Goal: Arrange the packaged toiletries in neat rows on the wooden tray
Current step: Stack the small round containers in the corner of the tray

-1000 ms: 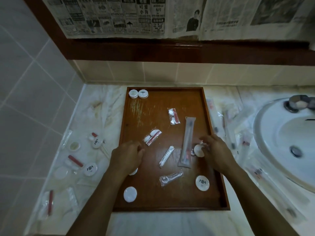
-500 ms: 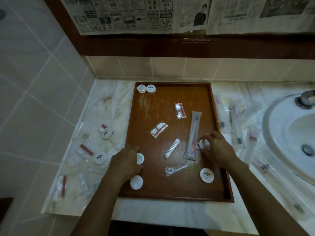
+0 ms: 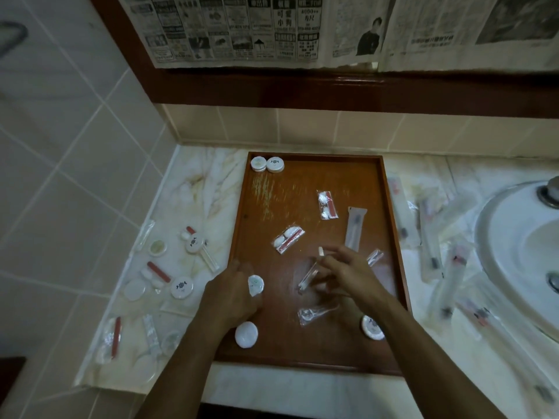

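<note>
Nearest the front edge of the wooden tray (image 3: 239, 231): one plain round soap (image 3: 246, 334) at the front-left corner, another printed round soap (image 3: 372, 327) front-right, part-hidden by the right forearm, w/ a clear spoon packet (image 3: 311, 313) between them.

Step in hand, as I read it: collect the loose round soaps and carry them to the far-left corner, where two round soaps (image 3: 267, 164) already sit touching, side by side, as the start of a row. To do it well: set each new one snug beside those, same way up, line parallel to the far edge; don't drag packets across.

Left hand (image 3: 231, 294), near the left edge: fingers curled, pinching a round soap (image 3: 256, 285).

Right hand (image 3: 348, 275), mid-tray: blurred; fingers spread fairly wide over a thin clear packet (image 3: 308, 276). Can't tell if it grips or only touches.

Further back: two red-and-white packets (image 3: 289, 239), a long toothbrush packet (image 3: 354, 226). More stock lies off-tray on the marble counter (image 3: 211, 182).
</note>
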